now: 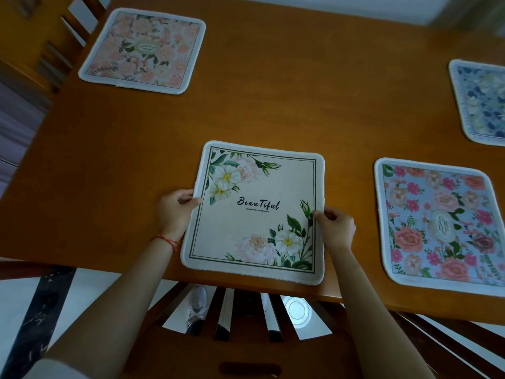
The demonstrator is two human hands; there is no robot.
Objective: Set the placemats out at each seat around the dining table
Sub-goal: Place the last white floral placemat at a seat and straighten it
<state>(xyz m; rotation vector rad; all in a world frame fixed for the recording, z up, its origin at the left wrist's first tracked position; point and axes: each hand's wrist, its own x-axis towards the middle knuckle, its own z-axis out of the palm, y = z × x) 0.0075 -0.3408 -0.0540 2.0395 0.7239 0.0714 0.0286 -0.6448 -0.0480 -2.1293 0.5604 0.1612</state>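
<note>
A cream placemat (257, 187) with white flowers and the word "Beautiful" lies flat at the near edge of the wooden dining table (273, 105), its front edge slightly over the table's rim. My left hand (176, 210) pinches its left edge and my right hand (334, 228) pinches its right edge. A blue placemat with pink flowers (437, 222) lies to the right at the same near edge. A pale pink floral placemat (144, 50) lies at the far left. A blue-and-white floral placemat (482, 102) is partly cut off at the right edge.
A wooden chair back (246, 346) stands directly below me against the table's near edge. Another chair (62, 42) stands at the far left side. A dark-veined white floor (32, 310) shows beneath, with a shoe visible through the chair slats.
</note>
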